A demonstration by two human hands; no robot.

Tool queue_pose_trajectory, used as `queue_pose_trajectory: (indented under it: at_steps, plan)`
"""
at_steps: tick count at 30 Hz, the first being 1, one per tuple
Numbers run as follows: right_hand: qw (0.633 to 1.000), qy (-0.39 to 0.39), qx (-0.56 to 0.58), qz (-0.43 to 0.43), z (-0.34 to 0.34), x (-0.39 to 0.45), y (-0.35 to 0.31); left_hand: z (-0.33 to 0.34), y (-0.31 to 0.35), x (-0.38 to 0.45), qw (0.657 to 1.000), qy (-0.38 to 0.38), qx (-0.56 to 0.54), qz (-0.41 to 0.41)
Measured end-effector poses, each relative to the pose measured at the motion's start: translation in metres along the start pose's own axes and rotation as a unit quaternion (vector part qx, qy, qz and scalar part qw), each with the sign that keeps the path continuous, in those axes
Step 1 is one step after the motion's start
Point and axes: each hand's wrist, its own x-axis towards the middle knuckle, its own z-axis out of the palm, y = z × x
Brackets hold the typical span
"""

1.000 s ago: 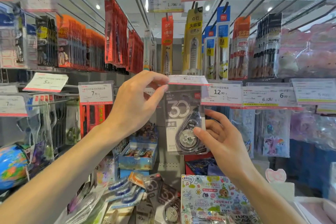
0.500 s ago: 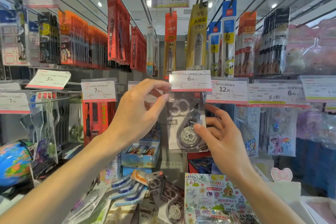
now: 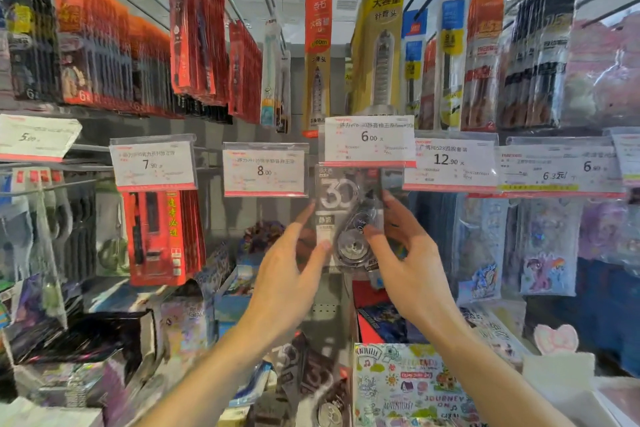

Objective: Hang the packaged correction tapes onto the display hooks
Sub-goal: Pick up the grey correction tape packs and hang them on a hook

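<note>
A grey packaged correction tape (image 3: 341,208) marked "30" hangs upright just under the 6.00 price tag (image 3: 369,142); the tag hides the hook and the pack's top. My right hand (image 3: 412,267) grips the pack's right side, thumb on the front and fingers behind. My left hand (image 3: 287,277) is at the pack's lower left with its fingers apart, and only the thumb tip touches the edge. More packaged correction tapes (image 3: 311,378) lie in a loose pile below, between my forearms.
Hooks with price tags run left and right: an 8.00 tag (image 3: 265,170) over a hook with nothing seen on it, red packs (image 3: 159,236) under the 7.90 tag, sticker bags (image 3: 540,246) at right. Pen packs hang in the row above. A doodle-print box (image 3: 408,388) sits below.
My left hand let go of the 6.00 tag and dropped to the pack's lower left. The tag has swung down flat over the pack's top. The camera has moved closer.
</note>
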Motion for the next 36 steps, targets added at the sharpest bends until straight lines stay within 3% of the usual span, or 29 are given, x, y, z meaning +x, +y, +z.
queue_pose_trajectory:
  at_steps: [18, 22, 36]
  plan:
    - [0.994, -0.074, -0.026, 0.070, 0.022, 0.067, 0.048, 0.025, -0.037, 0.062, 0.995, -0.029, -0.054, -0.081]
    - [0.989, -0.082, 0.046, 0.113, 0.008, 0.054, 0.040, 0.010, -0.032, 0.046, 0.994, -0.033, -0.067, -0.077]
    - [0.984, -0.046, 0.108, 0.134, -0.051, -0.080, -0.020, -0.044, 0.014, -0.087, 0.980, 0.045, -0.156, -0.118]
